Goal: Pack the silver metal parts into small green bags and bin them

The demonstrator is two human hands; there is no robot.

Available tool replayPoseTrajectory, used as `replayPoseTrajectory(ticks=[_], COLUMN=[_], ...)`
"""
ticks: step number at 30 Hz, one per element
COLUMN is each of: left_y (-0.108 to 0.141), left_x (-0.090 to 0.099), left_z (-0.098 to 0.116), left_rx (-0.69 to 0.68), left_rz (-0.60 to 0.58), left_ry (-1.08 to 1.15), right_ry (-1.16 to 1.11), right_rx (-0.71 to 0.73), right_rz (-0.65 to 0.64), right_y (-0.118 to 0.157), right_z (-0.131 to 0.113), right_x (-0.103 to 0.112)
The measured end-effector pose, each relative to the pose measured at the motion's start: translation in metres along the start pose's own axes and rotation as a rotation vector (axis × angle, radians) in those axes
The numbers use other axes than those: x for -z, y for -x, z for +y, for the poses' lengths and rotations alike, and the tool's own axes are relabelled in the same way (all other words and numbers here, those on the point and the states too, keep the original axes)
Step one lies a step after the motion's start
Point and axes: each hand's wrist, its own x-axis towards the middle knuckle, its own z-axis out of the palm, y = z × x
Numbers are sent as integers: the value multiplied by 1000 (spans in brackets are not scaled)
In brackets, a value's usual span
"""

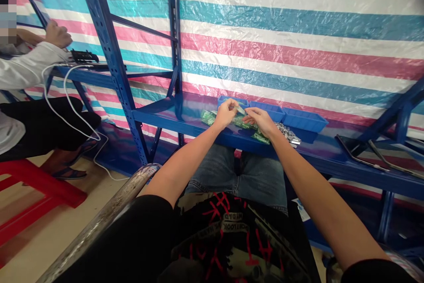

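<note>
Above the front of the blue shelf, my left hand point(227, 113) is closed in a pinch on a small pale green, film-like piece point(241, 110). My right hand point(260, 120) meets the other end of this piece, thumb and forefinger drawn together at its edge. Below both hands lies a loose pile of green, shiny pieces that look like small packets point(208, 118); part of it is hidden by my hands. Just right of my right wrist is a heap of small silver pieces point(290, 135), too small to identify.
Blue plastic bins point(304, 119) stand behind my hands against a striped sheet point(291, 22). Dark flat frames point(361, 152) lie at the right on the shelf point(155, 113). A blue upright point(111, 49) separates me from a co-worker's hand point(58, 35), white cables point(68, 84) and a red stool point(43, 186).
</note>
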Motion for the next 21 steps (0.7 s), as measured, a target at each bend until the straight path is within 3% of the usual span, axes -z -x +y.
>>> replayPoseTrajectory(ticks=[5, 10, 15, 21], left_y=[2, 3, 4, 6], left_x=[-3, -6, -4, -2], left_z=[5, 5, 5, 10], left_rx=[-94, -109, -24, 157], left_rz=[34, 0, -23, -63], left_ry=[-80, -129, -166, -162], right_ry=[-36, -140, -124, -28], right_rx=[8, 26, 44, 176], right_rz=[-36, 40, 146, 294], right_y=[2, 1, -6, -9], right_z=[-2, -1, 7, 12], right_x=[-3, -4, -3, 1])
